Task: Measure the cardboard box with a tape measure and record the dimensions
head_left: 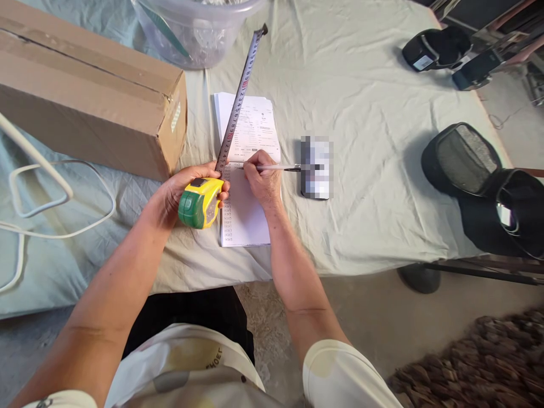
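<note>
My left hand (173, 187) is closed around a yellow and green tape measure (201, 203). Its blade (241, 96) sticks out away from me, slanting over the upper sheets, with the hooked end near the plastic tub. In my right hand (264, 177) a slim pen (285, 167) is pinched, its tip at the paper near the top of a handwritten column. The notepad (247, 224) lies on the cloth, with lines of writing down its left edge and printed sheets (259, 122) above. My left fingers partly cover that edge.
A long cardboard box (106, 107) lies left of the pad, near a white cable (63, 231). Behind stands a clear plastic tub (204, 34). A pixelated phone-like object (317, 170) is right of the pad. Black caps (463, 158) and black gear (437, 48) sit farther right on the cloth (374, 187).
</note>
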